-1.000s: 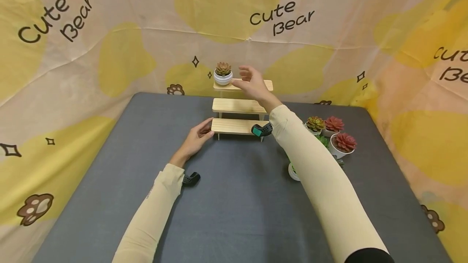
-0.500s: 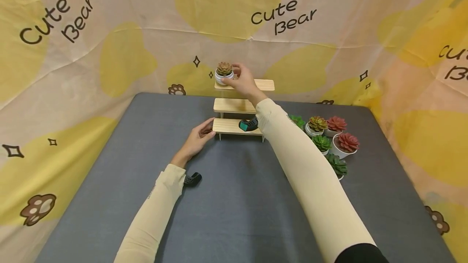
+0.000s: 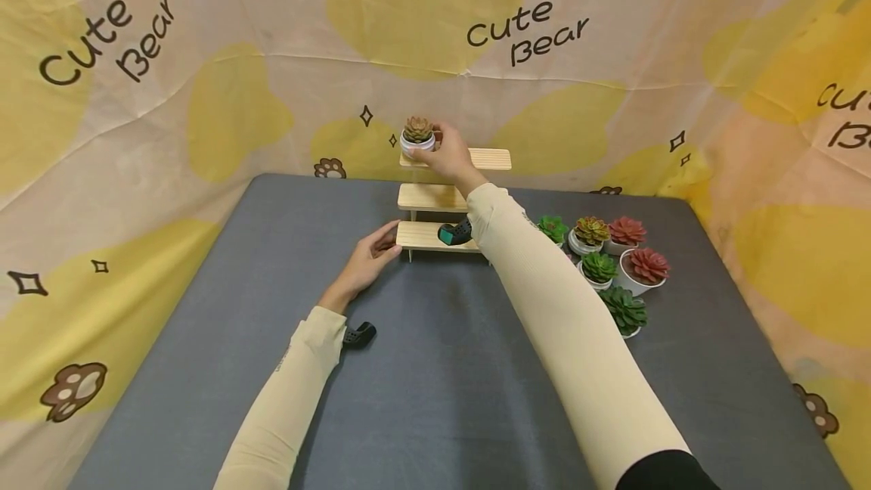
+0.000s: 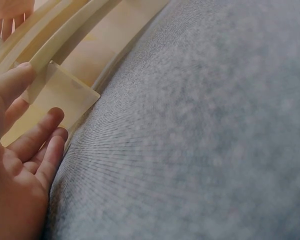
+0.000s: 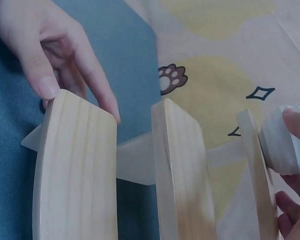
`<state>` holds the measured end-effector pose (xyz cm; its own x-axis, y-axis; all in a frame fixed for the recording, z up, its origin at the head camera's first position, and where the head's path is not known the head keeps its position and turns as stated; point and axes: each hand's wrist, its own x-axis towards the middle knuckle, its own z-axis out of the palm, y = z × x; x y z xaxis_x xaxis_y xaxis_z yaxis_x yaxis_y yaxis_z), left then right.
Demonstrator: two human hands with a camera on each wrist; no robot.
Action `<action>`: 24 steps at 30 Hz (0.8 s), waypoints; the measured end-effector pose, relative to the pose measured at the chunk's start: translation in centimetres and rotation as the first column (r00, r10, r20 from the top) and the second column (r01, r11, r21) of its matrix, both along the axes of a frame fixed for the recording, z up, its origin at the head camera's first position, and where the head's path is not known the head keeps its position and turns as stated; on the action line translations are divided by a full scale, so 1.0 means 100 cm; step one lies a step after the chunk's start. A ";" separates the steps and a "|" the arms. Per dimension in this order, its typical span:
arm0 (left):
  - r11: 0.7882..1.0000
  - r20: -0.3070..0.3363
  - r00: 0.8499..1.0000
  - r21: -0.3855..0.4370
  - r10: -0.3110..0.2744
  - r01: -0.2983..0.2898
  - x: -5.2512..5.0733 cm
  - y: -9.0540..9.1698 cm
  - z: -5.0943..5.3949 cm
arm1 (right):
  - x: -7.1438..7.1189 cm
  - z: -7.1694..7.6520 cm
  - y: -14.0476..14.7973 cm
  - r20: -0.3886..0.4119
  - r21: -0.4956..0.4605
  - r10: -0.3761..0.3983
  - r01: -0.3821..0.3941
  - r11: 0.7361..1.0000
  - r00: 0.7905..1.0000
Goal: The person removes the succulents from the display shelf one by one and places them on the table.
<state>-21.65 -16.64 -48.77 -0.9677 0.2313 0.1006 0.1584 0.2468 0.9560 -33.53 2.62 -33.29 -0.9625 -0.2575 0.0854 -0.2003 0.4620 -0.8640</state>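
Note:
A three-tier wooden display stand (image 3: 435, 236) with clear side supports stands at the back of the table. On the left end of its top tier is a potted succulent (image 3: 417, 134), an orange-green rosette in a white ribbed pot. My right hand (image 3: 449, 155) holds that pot (image 5: 282, 142) between thumb and fingers. My left hand (image 3: 364, 259) grips the left end of the lowest tier, with the thumb on the front corner and a finger at the back corner, as the right wrist view shows. In the left wrist view, the other left fingers (image 4: 40, 137) lie beside the clear support.
Several potted succulents stand in a group to the right, among them a red one (image 3: 645, 267), a dark green one (image 3: 624, 308) and a yellow-green one (image 3: 590, 231). My right sleeve passes close by them. A patterned cloth (image 3: 292, 13) hangs behind the grey table (image 3: 415, 399).
My right hand has moved left along the top tier and taken hold of the succulent's pot. The left hand stays at the lowest tier.

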 end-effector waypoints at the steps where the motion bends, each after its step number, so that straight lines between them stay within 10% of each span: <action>1: 1.000 -0.005 1.000 -0.007 -0.001 0.001 0.000 0.000 0.001 | 0.000 0.000 0.000 -0.005 0.004 -0.004 0.004 1.000 1.000; 15: 1.000 0.023 1.000 0.012 0.004 -0.004 0.002 0.001 0.003 | 0.006 0.002 0.019 -0.036 -0.070 -0.014 0.011 0.997 0.999; 24: 1.000 0.040 0.999 -0.011 -0.005 0.005 0.012 0.006 0.024 | 0.012 0.007 0.035 -0.057 -0.092 0.019 -0.024 0.996 0.998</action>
<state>-20.49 -16.06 -46.37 -0.9697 0.2368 0.0597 0.1217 0.2566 0.9588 -32.28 6.07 -32.58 -0.9499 -0.2664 0.1635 -0.2585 0.3760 -0.8898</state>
